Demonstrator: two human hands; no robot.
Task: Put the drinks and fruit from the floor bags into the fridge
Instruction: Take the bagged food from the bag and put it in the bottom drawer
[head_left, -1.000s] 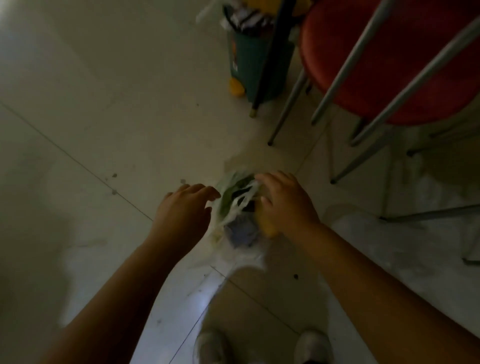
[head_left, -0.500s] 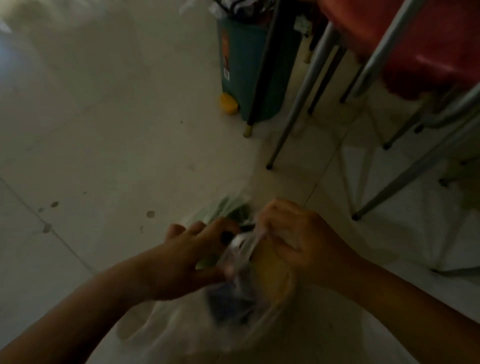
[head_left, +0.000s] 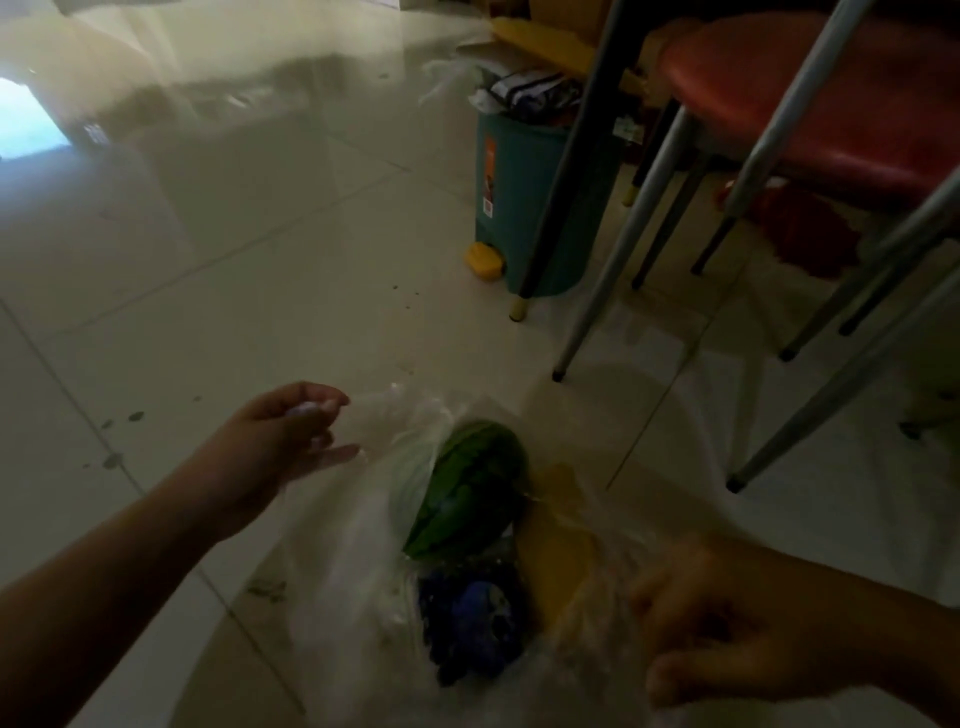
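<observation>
right hand (head_left: 737, 623) blurred, stool (head_left: 810, 98) cut off

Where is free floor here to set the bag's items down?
Bare tiles lie left of the plastic bag, beyond the left hand. It is crowded to the right: the teal bin and stool legs.

Both forearms come in bare, no sleeve showing on either. The left hand (head_left: 280, 441) wears no ring, watch or glove, and the right hand (head_left: 727, 629), blurred, looks just as unadorned, as far as shows.
</observation>
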